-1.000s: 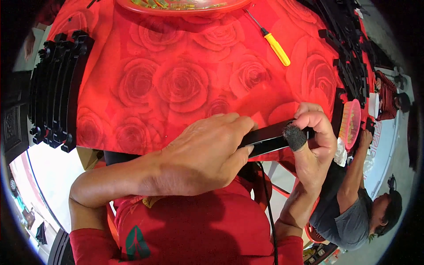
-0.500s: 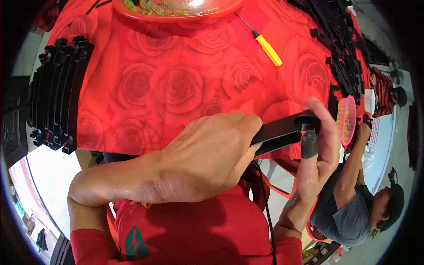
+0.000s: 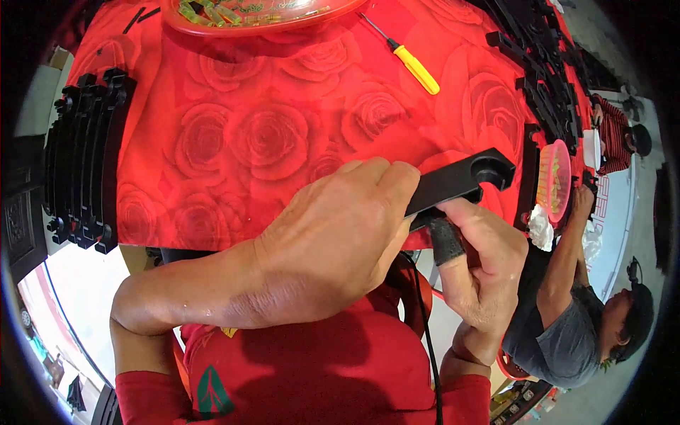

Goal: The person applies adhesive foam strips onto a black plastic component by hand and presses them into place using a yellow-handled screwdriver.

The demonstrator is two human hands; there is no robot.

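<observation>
A black plastic bar (image 3: 453, 183) with a rounded, hook-like notch at its far end is up in front of me, over the table's near edge. My left hand (image 3: 340, 234) is closed around its near end, which the fingers hide. Thumb and index finger of my right hand (image 3: 489, 258) pinch at the bar's underside, short of the notch. A black finger cover (image 3: 445, 241) wraps the right thumb. Whatever small thing may be between those right fingertips is hidden.
A red rose-patterned cloth (image 3: 269, 142) covers the table. A yellow-handled screwdriver (image 3: 416, 69) lies beyond my hands, near a red tray (image 3: 269, 30) of small yellowish pieces. Black bars (image 3: 85, 163) are stacked left, more (image 3: 545, 92) right, by a pink basket (image 3: 556, 180). A co-worker (image 3: 574, 326) sits right.
My right hand has moved left and down from the bar's notched end to its underside, and its fingers have curled in. The notched end now shows. The view has shifted slightly.
</observation>
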